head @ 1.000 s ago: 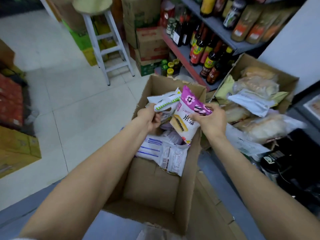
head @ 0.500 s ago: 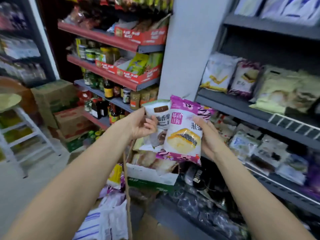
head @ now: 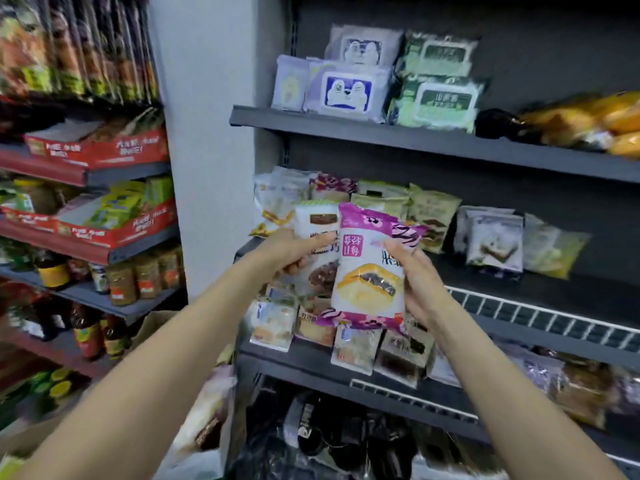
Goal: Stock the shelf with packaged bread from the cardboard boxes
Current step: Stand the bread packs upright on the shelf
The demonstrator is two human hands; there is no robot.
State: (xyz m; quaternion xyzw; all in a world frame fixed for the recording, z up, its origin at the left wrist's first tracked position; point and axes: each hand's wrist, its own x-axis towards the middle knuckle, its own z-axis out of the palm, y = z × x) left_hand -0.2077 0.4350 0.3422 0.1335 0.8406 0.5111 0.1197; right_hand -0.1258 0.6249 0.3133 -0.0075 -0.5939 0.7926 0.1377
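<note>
A dark grey metal shelving unit [head: 415, 142] holds packaged bread on several tiers: white-and-blue and green-labelled packs [head: 349, 90] stand on the top shelf beside yellow-orange bagged loaves [head: 588, 123] at the right. The middle shelf [head: 519, 282] carries upright bread packets [head: 495, 240] in a row behind a white wire front rail [head: 540, 313]. On the lower shelf [head: 311, 362] more small wrapped bread packs [head: 273, 323] stand side by side along the front edge.

A white pillar [head: 207, 140] stands between dark grey metal shelving [head: 433, 142] on the right and red-edged shelves [head: 79, 174] of jars and sauce bottles on the left.
</note>
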